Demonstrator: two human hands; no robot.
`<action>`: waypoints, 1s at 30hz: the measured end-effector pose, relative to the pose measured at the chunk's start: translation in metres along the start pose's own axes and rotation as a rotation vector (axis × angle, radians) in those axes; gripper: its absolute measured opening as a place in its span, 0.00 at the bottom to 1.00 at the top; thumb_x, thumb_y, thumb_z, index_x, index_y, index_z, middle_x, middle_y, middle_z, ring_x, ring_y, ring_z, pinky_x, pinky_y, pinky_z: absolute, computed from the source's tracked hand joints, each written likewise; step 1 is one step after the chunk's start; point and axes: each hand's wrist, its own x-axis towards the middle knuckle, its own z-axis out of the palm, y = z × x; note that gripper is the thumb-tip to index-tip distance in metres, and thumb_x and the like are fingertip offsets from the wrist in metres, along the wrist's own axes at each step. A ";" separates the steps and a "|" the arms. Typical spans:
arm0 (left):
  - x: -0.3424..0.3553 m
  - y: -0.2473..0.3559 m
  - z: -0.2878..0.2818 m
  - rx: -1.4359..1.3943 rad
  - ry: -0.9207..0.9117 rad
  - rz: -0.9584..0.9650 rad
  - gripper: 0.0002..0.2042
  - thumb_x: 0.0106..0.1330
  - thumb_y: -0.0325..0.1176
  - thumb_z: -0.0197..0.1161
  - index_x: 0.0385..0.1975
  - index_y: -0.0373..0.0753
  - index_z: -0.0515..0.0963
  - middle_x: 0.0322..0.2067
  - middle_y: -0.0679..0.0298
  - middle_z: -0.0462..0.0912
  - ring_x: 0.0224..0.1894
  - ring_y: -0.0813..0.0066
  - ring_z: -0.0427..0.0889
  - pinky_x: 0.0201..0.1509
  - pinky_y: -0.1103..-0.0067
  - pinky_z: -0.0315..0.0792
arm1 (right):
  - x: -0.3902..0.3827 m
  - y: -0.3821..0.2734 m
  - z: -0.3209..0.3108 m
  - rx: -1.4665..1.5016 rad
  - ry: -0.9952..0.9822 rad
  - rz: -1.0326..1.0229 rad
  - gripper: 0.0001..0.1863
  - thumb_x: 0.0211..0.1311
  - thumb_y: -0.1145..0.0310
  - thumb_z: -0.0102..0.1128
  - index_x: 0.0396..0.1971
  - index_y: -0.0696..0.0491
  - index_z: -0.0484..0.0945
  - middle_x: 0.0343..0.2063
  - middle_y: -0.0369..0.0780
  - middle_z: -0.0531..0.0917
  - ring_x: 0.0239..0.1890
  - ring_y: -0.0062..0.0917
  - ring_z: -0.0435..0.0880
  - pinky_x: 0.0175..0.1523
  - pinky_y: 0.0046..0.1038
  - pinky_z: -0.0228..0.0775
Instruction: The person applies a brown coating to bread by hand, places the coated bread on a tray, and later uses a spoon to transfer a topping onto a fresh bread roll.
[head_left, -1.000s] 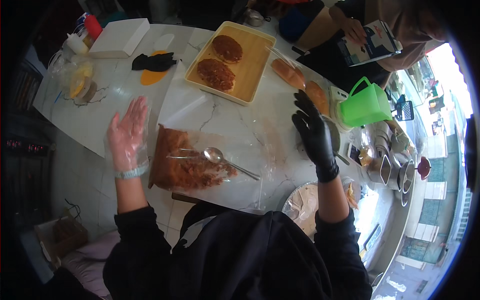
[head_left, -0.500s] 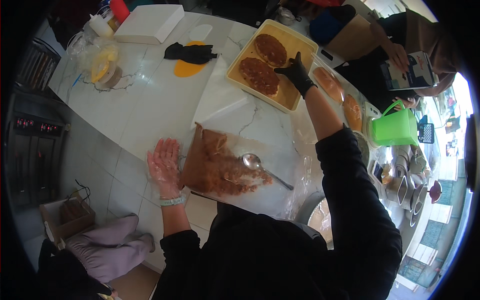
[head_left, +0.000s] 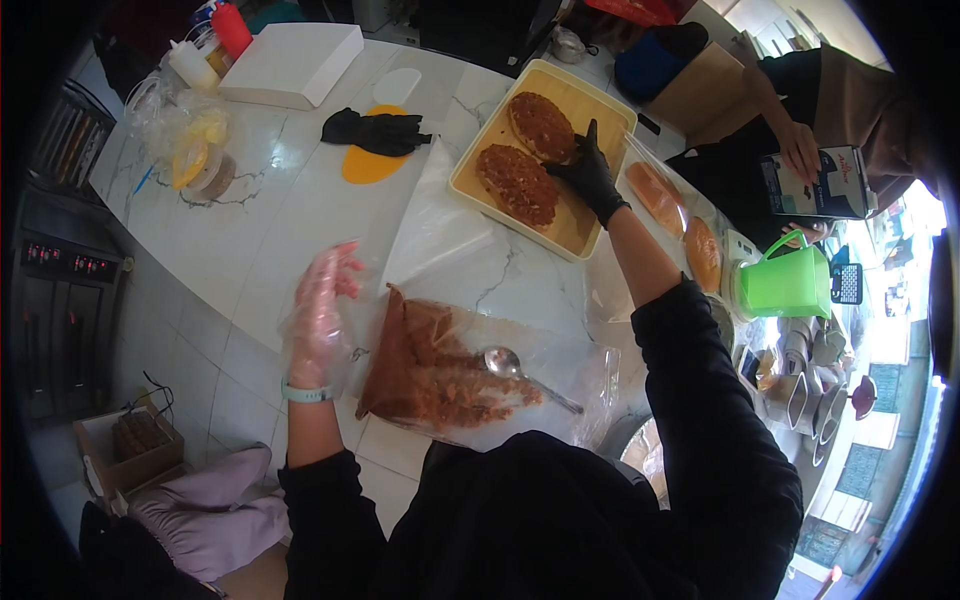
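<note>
My right hand (head_left: 588,172), in a black glove, reaches into the yellow tray (head_left: 592,232) and its fingers touch the edge of a round browned flatbread (head_left: 541,126). A second flatbread (head_left: 517,184) lies beside it in the tray. My left hand (head_left: 318,312), in a clear plastic glove, hovers with fingers spread just left of a clear plastic bag of brown minced filling (head_left: 440,368). A metal spoon (head_left: 520,372) rests on that bag.
A loose black glove (head_left: 374,129) lies on an orange mat near a white box (head_left: 292,65). Two bread rolls (head_left: 672,212) and a green jug (head_left: 792,282) sit to the right. Another person's hand holds a carton (head_left: 812,180). Sauce bottles (head_left: 210,40) stand far left.
My right hand went from hovering over the table to reaching into the yellow tray and touching a flatbread. My left hand stayed spread beside the filling bag.
</note>
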 end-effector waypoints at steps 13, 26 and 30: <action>0.076 -0.019 0.108 1.071 -0.355 0.529 0.19 0.55 0.31 0.55 0.48 0.43 0.70 0.49 0.56 0.66 0.51 0.58 0.66 0.54 0.69 0.64 | 0.017 0.002 0.015 0.096 0.036 -0.107 0.63 0.35 0.60 0.72 0.61 0.61 0.30 0.51 0.54 0.68 0.55 0.40 0.67 0.60 0.32 0.56; 0.095 -0.021 0.104 1.231 -0.434 0.601 0.25 0.56 0.35 0.53 0.57 0.44 0.61 0.52 0.56 0.65 0.55 0.59 0.63 0.58 0.68 0.59 | 0.092 0.052 0.021 0.038 0.207 -0.049 0.63 0.32 0.60 0.73 0.60 0.65 0.33 0.41 0.49 0.77 0.44 0.38 0.77 0.49 0.31 0.68; 0.094 -0.018 0.099 1.375 -0.507 0.564 0.24 0.60 0.40 0.48 0.58 0.44 0.60 0.54 0.55 0.64 0.58 0.59 0.60 0.62 0.67 0.54 | 0.105 0.054 0.025 0.150 0.205 -0.076 0.63 0.33 0.61 0.73 0.60 0.65 0.32 0.42 0.48 0.77 0.44 0.35 0.77 0.48 0.29 0.69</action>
